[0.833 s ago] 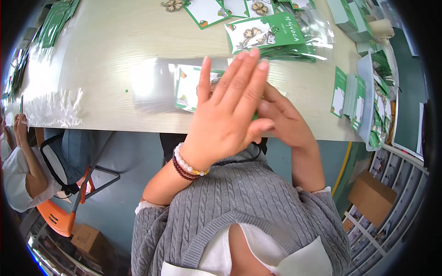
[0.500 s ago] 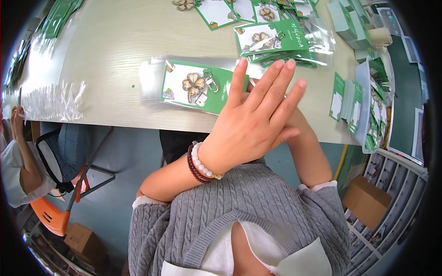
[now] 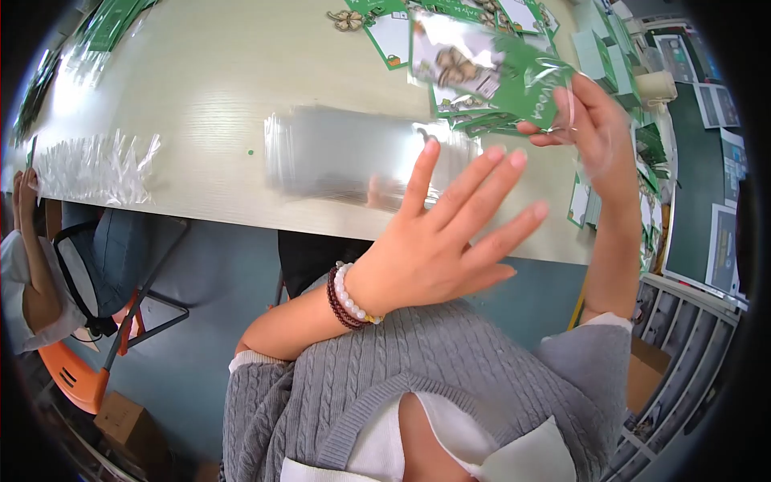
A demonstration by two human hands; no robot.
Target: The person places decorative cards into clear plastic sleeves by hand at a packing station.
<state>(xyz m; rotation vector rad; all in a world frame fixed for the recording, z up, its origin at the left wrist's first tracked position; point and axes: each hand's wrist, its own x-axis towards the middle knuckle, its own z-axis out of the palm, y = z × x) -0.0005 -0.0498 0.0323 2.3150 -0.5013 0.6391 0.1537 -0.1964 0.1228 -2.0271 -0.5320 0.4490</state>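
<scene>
My right hand [image 3: 596,128] grips the end of a clear plastic bag with a green and white card [image 3: 518,84] in it, pinched between thumb and fingers. The card is smeared by motion; a clover-shaped charm [image 3: 456,66] shows on its white part. Under and beside it lies a pile of bagged cards [image 3: 482,122]. My left hand [image 3: 442,233], with beads at the wrist, is spread with nothing in it. It hovers at the near right edge of a stack of clear plastic bags [image 3: 337,153], which reflects the light.
Loose cards [image 3: 385,36] and another clover charm [image 3: 345,20] lie at the back. At the right are green card stacks [image 3: 596,60] and a pale bin [image 3: 668,201]. More clear bags [image 3: 100,169] lie far left, near another person's hand [image 3: 28,189].
My right hand has come out from behind the left and carried the bagged card up and right, off the clear bags to the pile. My left hand has moved slightly nearer, its fingers wider apart.
</scene>
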